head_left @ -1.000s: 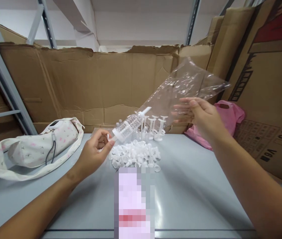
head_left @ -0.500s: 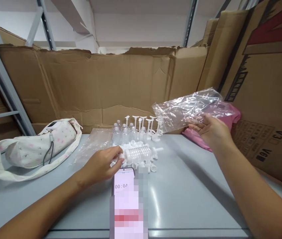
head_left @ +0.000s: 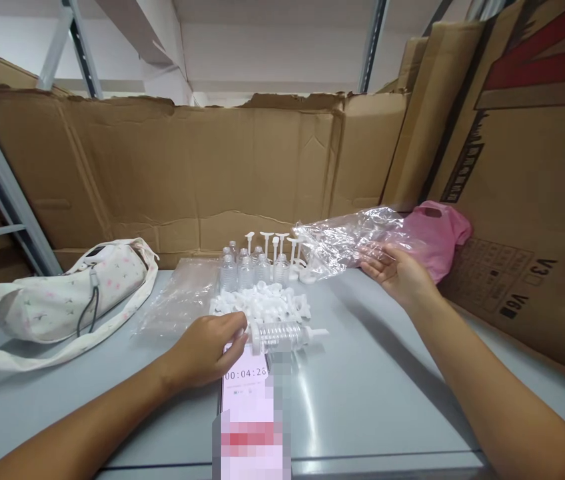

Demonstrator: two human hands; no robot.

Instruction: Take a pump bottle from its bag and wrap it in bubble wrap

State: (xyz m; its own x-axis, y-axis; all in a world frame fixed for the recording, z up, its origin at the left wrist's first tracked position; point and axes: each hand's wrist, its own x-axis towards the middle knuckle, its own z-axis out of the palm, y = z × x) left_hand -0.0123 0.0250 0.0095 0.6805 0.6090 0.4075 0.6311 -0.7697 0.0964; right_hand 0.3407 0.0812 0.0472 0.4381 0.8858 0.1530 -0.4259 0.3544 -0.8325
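My left hand (head_left: 215,347) is closed, thumb and fingers pinching the white left end of a clear ribbed plastic bottle (head_left: 282,337). The bottle lies sideways above the phone, its thin white tip pointing right. Just behind it is a heap of small white plastic parts (head_left: 267,301). Over to the right, my right hand (head_left: 397,272) has its fingers around the edge of a crinkled clear plastic bag (head_left: 342,243). That bag reaches left towards several white pump heads (head_left: 267,241) standing behind the upright clear bottles (head_left: 245,270).
A phone (head_left: 245,383) showing a timer lies at the table's front. Another clear bag (head_left: 175,297) lies flat beside a patterned white pouch (head_left: 75,297) with a strap. A pink bag (head_left: 435,237) leans against the large carton (head_left: 537,200). Cardboard (head_left: 187,167) walls the back.
The ribbed bottle has come nearer to me, off the white parts, in my left hand. My right hand has moved left and lower with the clear bag.
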